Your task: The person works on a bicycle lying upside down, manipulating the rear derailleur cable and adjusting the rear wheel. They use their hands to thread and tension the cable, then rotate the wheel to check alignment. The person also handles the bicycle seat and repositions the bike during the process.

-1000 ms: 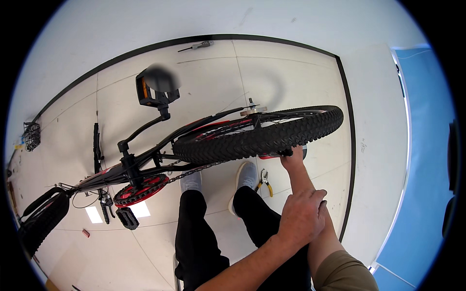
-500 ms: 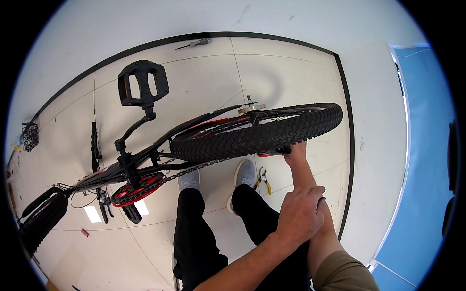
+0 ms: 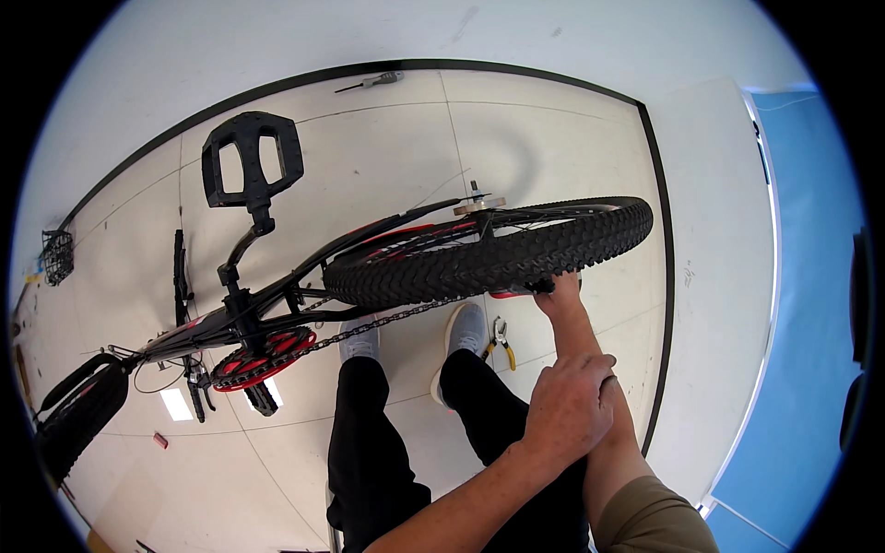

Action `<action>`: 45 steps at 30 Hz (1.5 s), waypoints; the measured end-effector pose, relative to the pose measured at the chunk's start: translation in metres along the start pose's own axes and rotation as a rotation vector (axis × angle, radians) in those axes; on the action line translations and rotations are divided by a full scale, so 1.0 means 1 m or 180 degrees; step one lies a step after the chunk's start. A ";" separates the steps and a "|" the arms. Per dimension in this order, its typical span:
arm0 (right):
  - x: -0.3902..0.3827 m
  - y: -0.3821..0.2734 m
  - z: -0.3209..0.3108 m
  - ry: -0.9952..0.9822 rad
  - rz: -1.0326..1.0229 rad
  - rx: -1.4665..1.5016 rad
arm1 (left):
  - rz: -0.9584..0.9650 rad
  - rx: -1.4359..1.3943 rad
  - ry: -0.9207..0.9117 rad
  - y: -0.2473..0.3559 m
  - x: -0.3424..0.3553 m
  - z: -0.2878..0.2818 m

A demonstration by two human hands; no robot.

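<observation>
Pale floor (image 3: 387, 152), bike (image 3: 241, 313) stretched across it, back wheel (image 3: 498, 265) over by the right forearm (image 3: 577, 336). Left hand (image 3: 573, 401)'s wrapped round that forearm; right hand (image 3: 560, 295)'s tucked in at the wheel's edge, fingers hidden, so can't tell if they're pinching anything. Yellow-handled pliers (image 3: 499, 341) lie beside a shoe (image 3: 466, 330).

The left hand (image 3: 570, 401) is clasping the right forearm (image 3: 578, 339); the right hand (image 3: 560, 300) is resting partly hidden beneath a black-and-red bicycle's (image 3: 241, 315) knobbly rear tyre (image 3: 489, 273). Yellow-handled pliers (image 3: 500, 345) are lying beside a grey shoe (image 3: 467, 332).
</observation>
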State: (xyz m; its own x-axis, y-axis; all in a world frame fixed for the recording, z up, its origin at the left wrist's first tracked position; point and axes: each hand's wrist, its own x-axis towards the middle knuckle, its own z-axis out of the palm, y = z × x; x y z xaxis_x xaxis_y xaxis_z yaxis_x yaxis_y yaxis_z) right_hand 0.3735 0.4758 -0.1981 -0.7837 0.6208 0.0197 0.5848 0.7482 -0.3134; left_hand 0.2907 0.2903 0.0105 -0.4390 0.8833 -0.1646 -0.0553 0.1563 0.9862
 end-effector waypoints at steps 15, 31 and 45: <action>0.006 -0.008 0.013 -0.0442 0.0146 0.0746 | -0.0148 -0.0045 -0.0026 -0.009 0.005 0.003; -0.021 0.043 0.038 0.0781 -0.0595 -0.0432 | -0.0080 -0.0106 -0.0075 -0.004 0.003 -0.001; 0.000 0.009 0.000 0.0678 -0.0466 -0.1173 | -0.0145 -0.0120 -0.0094 -0.003 0.003 -0.004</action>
State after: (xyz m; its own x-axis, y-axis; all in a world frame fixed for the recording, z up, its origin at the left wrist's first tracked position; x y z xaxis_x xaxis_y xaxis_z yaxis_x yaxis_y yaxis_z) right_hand 0.3790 0.4823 -0.2012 -0.8257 0.5078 0.2459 0.5368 0.8412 0.0656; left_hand 0.2860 0.2907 0.0071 -0.4086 0.8884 -0.2094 -0.1086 0.1804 0.9776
